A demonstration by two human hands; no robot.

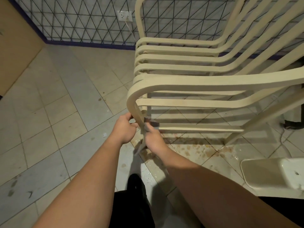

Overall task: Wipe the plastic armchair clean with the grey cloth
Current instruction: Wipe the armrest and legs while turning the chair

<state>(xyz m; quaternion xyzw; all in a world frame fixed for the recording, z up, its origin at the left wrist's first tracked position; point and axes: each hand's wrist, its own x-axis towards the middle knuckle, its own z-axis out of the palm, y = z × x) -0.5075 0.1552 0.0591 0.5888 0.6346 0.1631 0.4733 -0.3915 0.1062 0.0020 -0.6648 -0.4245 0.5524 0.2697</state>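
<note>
At the far left a tan wall panel (pixel 14 51) meets a tiled wall (pixel 79 25) with a socket (pixel 125 15) in it, and the pale floor tiles (pixel 57 99) below carry scattered marks and specks. Moving in, the left hand (pixel 123 128) is curled around the outer side of the front leg of the cream plastic armchair (pixel 189 83), fingers closed on the bend where the armrest turns down, seemingly to steady it. Just beside it, on the inner side of the same leg, the right hand (pixel 152 136) is closed on the grey cloth (pixel 148 124), which is bunched against the leg and the end of a lower slat, with a loose tail hanging down below the fist toward the floor. So the cloth sits between the two hands, pressed to the chair, with the left hand touching the leg but, as far as can be seen, not the cloth. How much is already clean is hard to judge: the seat slats and armrest look evenly cream, with no clear line between wiped and unwiped plastic. The work appears to be on the lower front frame, with the back and far legs possibly left. Under the chair the tiles show brown stains (pixel 204 149), and at the far right a white tub (pixel 269 173) sits on the floor.
</note>
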